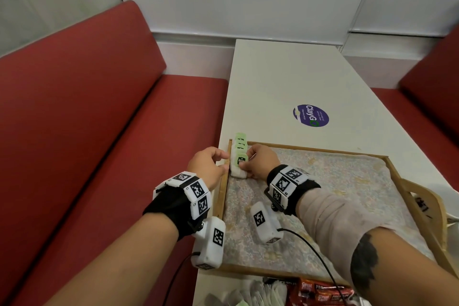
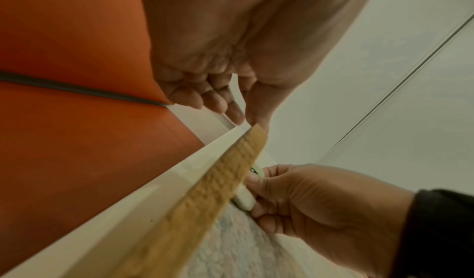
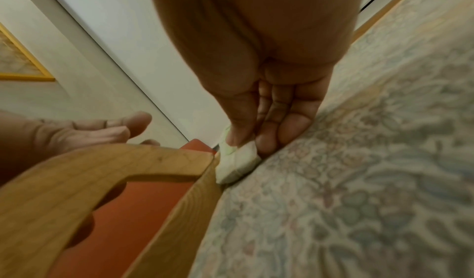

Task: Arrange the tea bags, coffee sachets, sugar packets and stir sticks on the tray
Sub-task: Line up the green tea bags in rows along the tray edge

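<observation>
A wooden tray (image 1: 310, 148) with a floral liner lies on the white table. A row of green-and-white tea bags (image 1: 239, 154) stands on edge in its far left corner, against the left rim. My right hand (image 1: 248, 166) pinches the nearest bags of that row, thumb on top and fingers on the liner side (image 3: 251, 140). My left hand (image 1: 224, 161) hovers just outside the left rim with loosely curled fingers, holding nothing; its fingertips (image 2: 236, 118) are close to the rim's top edge. In the left wrist view the rim (image 2: 205, 191) hides most of the tea bags (image 2: 246, 199).
Red coffee sachets (image 1: 320, 290) and pale packets (image 1: 248, 293) lie in a pile at the table's near edge, in front of the tray. A purple sticker (image 1: 311, 115) is on the table beyond it. Red bench seats (image 1: 99, 131) flank the table.
</observation>
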Tool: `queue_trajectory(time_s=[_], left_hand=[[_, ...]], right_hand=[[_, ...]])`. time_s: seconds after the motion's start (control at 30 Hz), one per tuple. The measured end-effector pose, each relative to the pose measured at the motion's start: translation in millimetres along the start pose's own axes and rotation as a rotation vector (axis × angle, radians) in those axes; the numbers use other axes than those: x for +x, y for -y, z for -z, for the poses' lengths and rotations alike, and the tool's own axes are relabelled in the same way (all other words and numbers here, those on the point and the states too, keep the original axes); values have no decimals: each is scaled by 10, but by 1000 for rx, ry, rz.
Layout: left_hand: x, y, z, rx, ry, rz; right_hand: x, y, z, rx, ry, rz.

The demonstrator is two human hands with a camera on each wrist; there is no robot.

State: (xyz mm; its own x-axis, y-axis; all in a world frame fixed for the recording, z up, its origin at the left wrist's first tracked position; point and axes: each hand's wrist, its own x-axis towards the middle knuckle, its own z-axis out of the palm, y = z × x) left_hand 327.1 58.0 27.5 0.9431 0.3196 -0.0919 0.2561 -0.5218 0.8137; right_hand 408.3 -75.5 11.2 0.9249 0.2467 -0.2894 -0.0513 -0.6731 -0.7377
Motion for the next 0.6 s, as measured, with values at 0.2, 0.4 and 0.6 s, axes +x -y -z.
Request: queue_trajectory(time_s=[0.2, 0.4, 0.6], left_hand=[[-10, -5, 5, 13, -4, 4], [-11, 5, 9, 4, 1, 4], [-11, -12, -5, -5, 0, 5]], right_hand=[[24, 27, -14, -41, -21, -8], [-18, 27, 6, -48, -39, 31], [-37, 38, -3, -208, 82, 114]])
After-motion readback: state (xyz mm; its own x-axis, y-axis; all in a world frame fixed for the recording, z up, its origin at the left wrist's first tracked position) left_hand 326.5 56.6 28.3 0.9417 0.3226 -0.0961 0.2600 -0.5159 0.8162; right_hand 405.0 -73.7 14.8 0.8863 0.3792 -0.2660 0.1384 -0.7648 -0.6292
